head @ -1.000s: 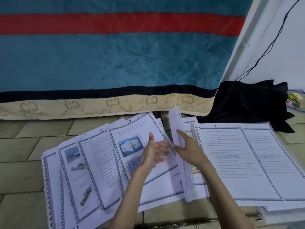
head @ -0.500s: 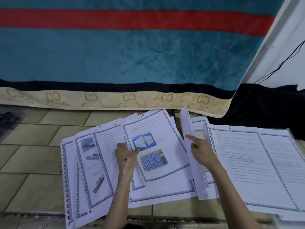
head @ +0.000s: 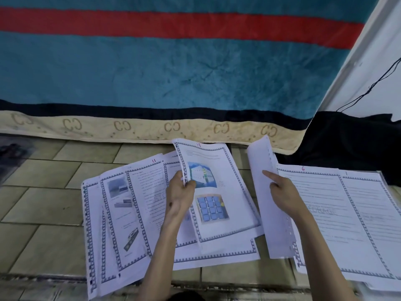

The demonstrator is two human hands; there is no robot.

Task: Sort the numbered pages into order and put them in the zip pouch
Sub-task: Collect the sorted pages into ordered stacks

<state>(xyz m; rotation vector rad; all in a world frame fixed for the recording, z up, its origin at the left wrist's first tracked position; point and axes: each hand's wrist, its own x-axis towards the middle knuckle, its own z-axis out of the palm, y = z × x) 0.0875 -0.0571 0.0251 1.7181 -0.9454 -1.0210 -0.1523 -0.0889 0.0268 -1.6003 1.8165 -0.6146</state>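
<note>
Sorting underway | your left hand point(head: 181, 193) pinches page 15 point(head: 213, 192); right hand point(head: 282, 192) seemingly grips a blank-side sheet point(head: 263, 187) | pouch unseen, filling remains.

Tiled floor point(head: 43, 205), teal red-striped blanket point(head: 173, 72), white wall point(head: 377, 61)

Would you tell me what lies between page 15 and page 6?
In the head view, a blank-backed sheet stands tilted between page 15 and page 6, held by the right hand.
</note>
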